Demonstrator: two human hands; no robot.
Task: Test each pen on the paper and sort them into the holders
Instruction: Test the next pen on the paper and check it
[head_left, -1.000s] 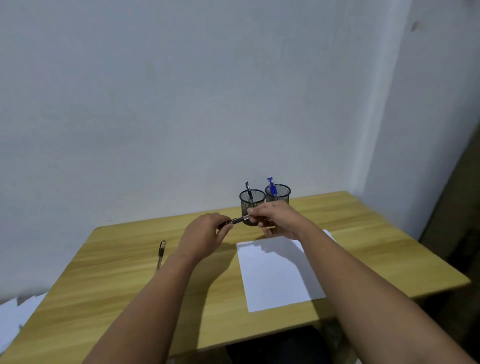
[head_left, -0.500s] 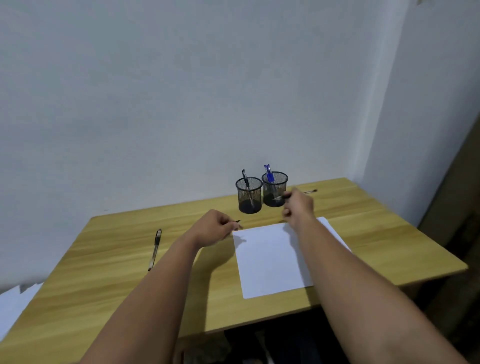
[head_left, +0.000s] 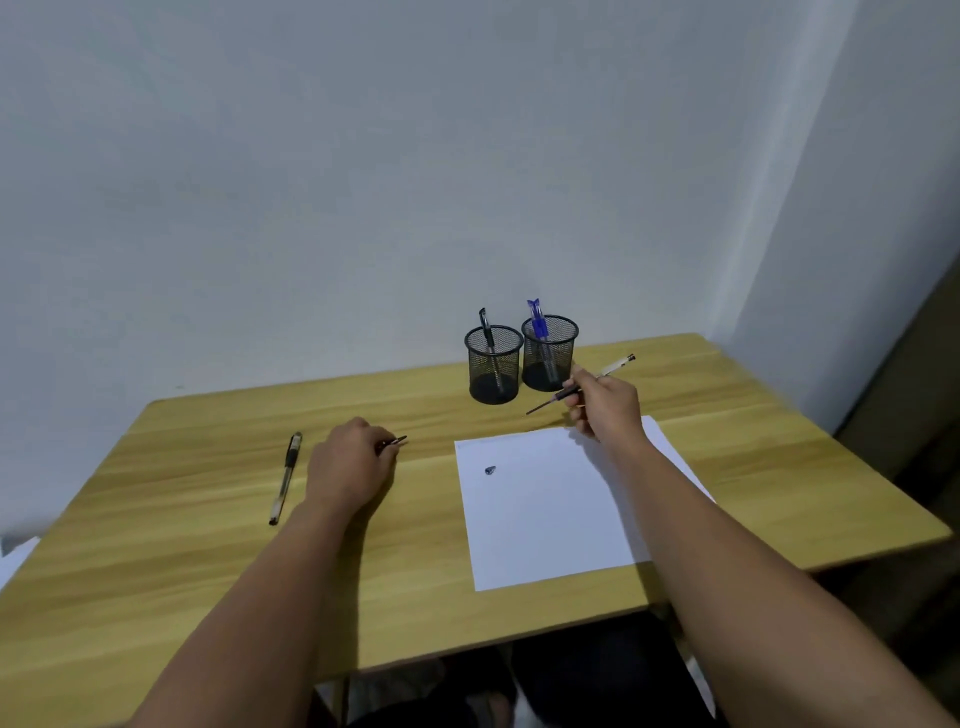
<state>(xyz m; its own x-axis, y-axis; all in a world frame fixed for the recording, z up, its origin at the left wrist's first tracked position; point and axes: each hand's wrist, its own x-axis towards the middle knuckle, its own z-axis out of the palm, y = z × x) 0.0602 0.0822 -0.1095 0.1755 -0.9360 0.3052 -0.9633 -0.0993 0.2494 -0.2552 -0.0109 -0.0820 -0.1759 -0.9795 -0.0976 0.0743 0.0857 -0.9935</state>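
Observation:
My right hand (head_left: 605, 408) holds an uncapped pen (head_left: 582, 384) above the far edge of the white paper (head_left: 550, 514), tip pointing left. My left hand (head_left: 348, 465) rests on the wooden table (head_left: 208, 545), closed on the pen's dark cap (head_left: 393, 443). A small dark object (head_left: 490, 470) lies on the paper. Two black mesh holders stand at the back: the left holder (head_left: 493, 366) has a black pen (head_left: 487, 330) in it, the right holder (head_left: 549, 353) has a blue pen (head_left: 537, 319). Another black pen (head_left: 284, 478) lies left of my left hand.
White walls meet in a corner behind the table at the right. Loose white paper (head_left: 15, 558) pokes in at the far left edge, beside the table. My legs show under the table's front edge.
My hands pulled the pen and its cap apart. The right hand carried the pen to the right, above the paper. The left hand sank to the table. A small dark object now lies on the paper.

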